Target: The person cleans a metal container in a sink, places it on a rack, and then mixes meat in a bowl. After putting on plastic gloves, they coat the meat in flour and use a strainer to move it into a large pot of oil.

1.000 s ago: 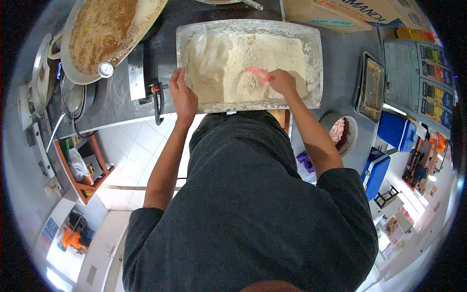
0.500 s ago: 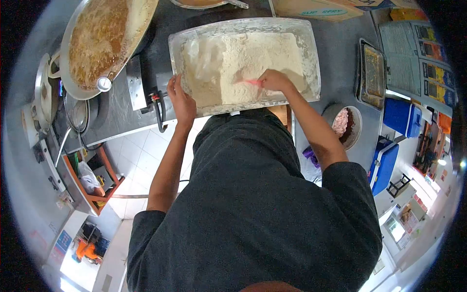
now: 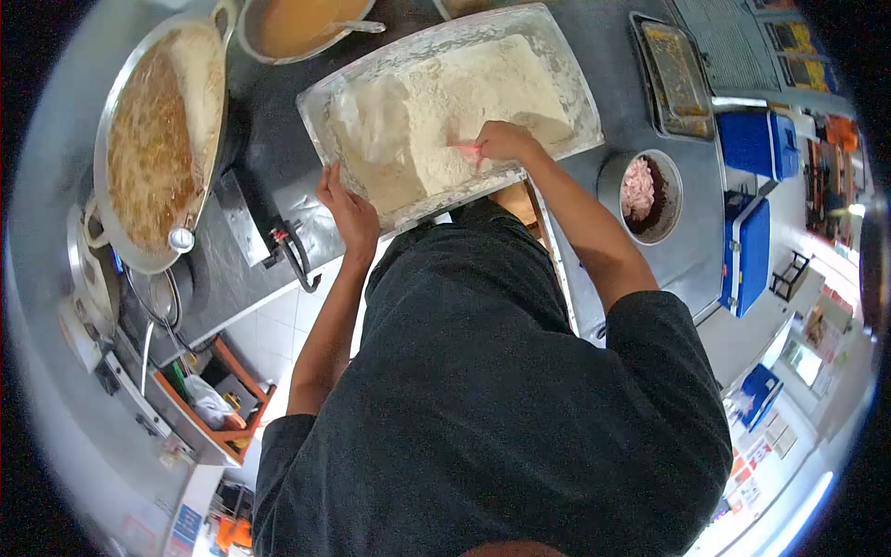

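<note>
A large rectangular tub (image 3: pixel 577 82) holds pale flour (image 3: pixel 492 79), heaped on its right side and thin over the bottom on its left. At the tub's near left corner, my left hand (image 3: pixel 351 209) grips the rim, its fingers lying along the outside of the wall. My right hand (image 3: pixel 506 141) is closed over the flour near the front wall. It holds a thin pinkish-red piece (image 3: pixel 467 149) whose tip touches the flour; I cannot make out what kind of thing it is.
On the left, a wide pan of bubbling oil (image 3: pixel 148 139) carries a dial thermometer (image 3: pixel 181 239). Behind the tub stands a bowl of orange-brown liquid (image 3: pixel 302 23). To the right are a pot (image 3: pixel 670 190) of pink raw meat (image 3: pixel 637 190) and stacked metal trays (image 3: pixel 676 79).
My view has turned, so the tub appears tilted counter-clockwise and the bowl behind shows more. My left hand stays at the rim; my right hand, still in the tub, has shifted slightly.
</note>
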`<action>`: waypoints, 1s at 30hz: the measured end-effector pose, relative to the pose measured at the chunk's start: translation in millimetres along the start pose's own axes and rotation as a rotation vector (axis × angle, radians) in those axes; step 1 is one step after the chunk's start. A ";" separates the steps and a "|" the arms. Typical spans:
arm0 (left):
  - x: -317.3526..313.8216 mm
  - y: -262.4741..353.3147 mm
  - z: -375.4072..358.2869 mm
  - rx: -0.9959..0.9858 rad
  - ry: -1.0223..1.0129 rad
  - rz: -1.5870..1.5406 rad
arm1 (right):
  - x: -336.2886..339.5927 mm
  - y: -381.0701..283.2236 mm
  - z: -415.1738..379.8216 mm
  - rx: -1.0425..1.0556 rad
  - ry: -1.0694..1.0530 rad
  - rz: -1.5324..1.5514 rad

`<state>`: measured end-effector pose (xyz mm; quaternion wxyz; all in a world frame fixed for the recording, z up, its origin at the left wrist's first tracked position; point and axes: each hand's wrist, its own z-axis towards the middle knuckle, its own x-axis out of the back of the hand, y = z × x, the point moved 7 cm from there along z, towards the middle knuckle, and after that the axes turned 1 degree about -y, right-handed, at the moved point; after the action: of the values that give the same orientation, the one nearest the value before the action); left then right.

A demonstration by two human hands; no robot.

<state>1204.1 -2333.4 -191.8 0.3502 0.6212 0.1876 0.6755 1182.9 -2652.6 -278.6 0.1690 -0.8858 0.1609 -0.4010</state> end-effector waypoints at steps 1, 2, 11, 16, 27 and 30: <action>-3.2 -6.9 -0.6 -0.003 -0.008 -0.005 | -2.0 -1.4 1.2 0.056 -0.039 0.009; -6.4 -8.4 1.2 -0.006 -0.012 -0.010 | 0.7 -4.7 -1.7 0.115 -0.076 0.015; -35.8 -25.9 23.9 -0.059 -0.034 -0.044 | 2.4 10.3 -31.3 0.000 0.257 0.602; -43.0 -22.5 38.4 -0.126 -0.036 -0.028 | 8.2 11.7 -60.7 -0.006 0.481 0.665; -49.7 -36.9 40.0 -0.161 -0.065 -0.059 | -10.2 39.8 -90.9 -0.244 0.688 0.579; -47.8 -21.1 41.5 -0.174 -0.086 -0.072 | -6.7 57.7 -110.6 -0.268 0.775 0.628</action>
<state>1248.7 -2360.3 -233.6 0.4347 0.6097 0.1351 0.6489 1085.5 -2720.1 -239.0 0.0944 -0.5950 0.5198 -0.6058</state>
